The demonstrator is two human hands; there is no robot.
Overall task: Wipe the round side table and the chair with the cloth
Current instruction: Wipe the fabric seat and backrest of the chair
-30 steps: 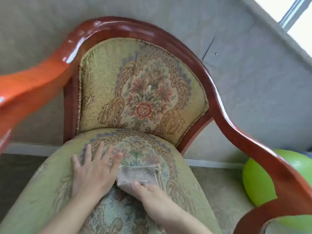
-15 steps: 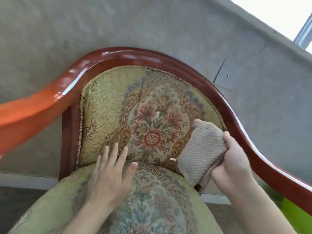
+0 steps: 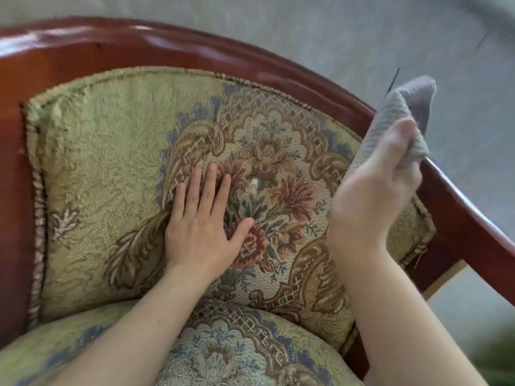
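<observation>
Presently the right hand (image 3: pixel 373 196) is raised at the right edge of the chair (image 3: pixel 92 151) back, its grip pinched shut on the cloth (image 3: pixel 401 112). That cloth, a grey-beige waffle weave, stands up from the fingers (image 3: pixel 404 135) and lies against the glossy red-brown wooden rail (image 3: pixel 459 207), though motion blur softens its outline. The left hand (image 3: pixel 200 218) lies flat on the backrest cushion, fingers spread, palm pressed on the floral medallion at the centre. It holds nothing. Both forearms are bare and cross the seat cushion (image 3: pixel 237 352) from below. Upholstery on back and seat is a green-gold tapestry with red flowers, blue scrolls and a corded trim along the edge. The curved wooden frame wraps the back from left to right. Behind it stands a grey textured wall (image 3: pixel 334 32). The round side table is not visible.
</observation>
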